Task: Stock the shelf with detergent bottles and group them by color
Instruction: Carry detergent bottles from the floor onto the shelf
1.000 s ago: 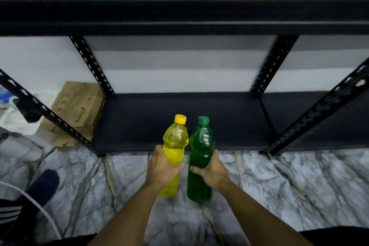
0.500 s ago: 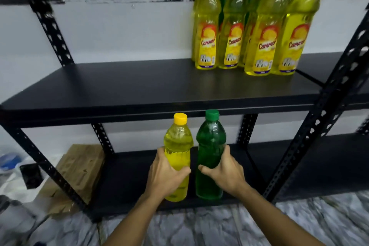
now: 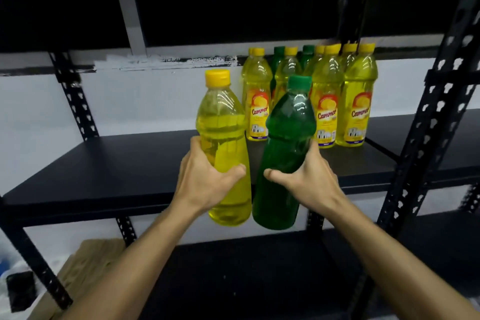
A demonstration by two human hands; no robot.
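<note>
My left hand (image 3: pixel 205 179) grips a yellow detergent bottle (image 3: pixel 223 143) with a yellow cap, held upright. Beside it my right hand (image 3: pixel 309 176) grips a green detergent bottle (image 3: pixel 285 150) with a green cap, tilted slightly left. Both bottles hang in front of the edge of the black middle shelf (image 3: pixel 124 163). At the back right of that shelf stands a cluster of several yellow labelled bottles (image 3: pixel 355 106), with two green bottles (image 3: pixel 279 58) partly hidden behind them.
Black perforated uprights stand at the left (image 3: pixel 75 101) and right (image 3: pixel 428 125). The lower shelf (image 3: pixel 246 275) lies below my arms. A brown cardboard box (image 3: pixel 85 260) sits on the floor at lower left. A white wall backs the rack.
Both hands have lifted the two bottles from the lower shelf level up to the middle shelf. My view has tilted upward, so the stocked bottles sit lower in view.
</note>
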